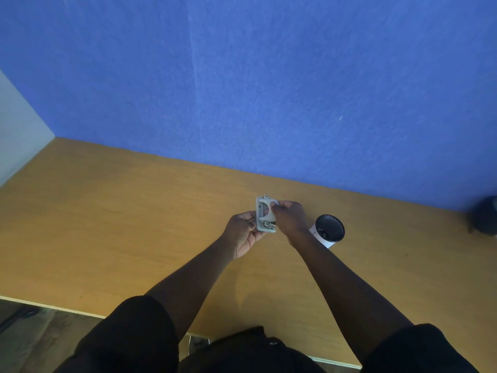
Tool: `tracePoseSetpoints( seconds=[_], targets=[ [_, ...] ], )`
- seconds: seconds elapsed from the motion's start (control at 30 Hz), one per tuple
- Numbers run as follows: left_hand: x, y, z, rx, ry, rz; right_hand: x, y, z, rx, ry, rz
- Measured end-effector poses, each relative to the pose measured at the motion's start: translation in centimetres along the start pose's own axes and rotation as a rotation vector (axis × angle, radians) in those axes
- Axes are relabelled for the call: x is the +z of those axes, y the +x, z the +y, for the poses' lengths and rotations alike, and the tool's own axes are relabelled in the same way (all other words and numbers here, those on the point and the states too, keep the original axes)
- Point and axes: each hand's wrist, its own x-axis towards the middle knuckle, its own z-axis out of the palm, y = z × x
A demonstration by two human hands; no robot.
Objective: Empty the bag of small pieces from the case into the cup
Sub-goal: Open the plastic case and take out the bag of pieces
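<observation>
Both hands meet at frame centre: left hand (243, 232) grips the case (265, 218), right hand (289, 218) pinches at its contents. Cup (328, 230) waits just right; emptying seems undone.

Pale grey case (265, 218), white cup (327, 232) — dark inside — on tan wood-grain table (134, 224), blue wall (269, 90).

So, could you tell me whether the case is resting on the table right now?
No, both hands hold the case up above the table, the left hand beneath it and the right hand at its side.
</observation>
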Motion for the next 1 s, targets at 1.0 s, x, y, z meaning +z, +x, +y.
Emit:
tracePoseSetpoints(
  seconds=[1.0],
  targets=[
    [-0.9,-1.8,0.0,-0.004,0.098,0.082,-0.5,-0.7,0.7,0.311,0.464,-0.070]
  ],
)
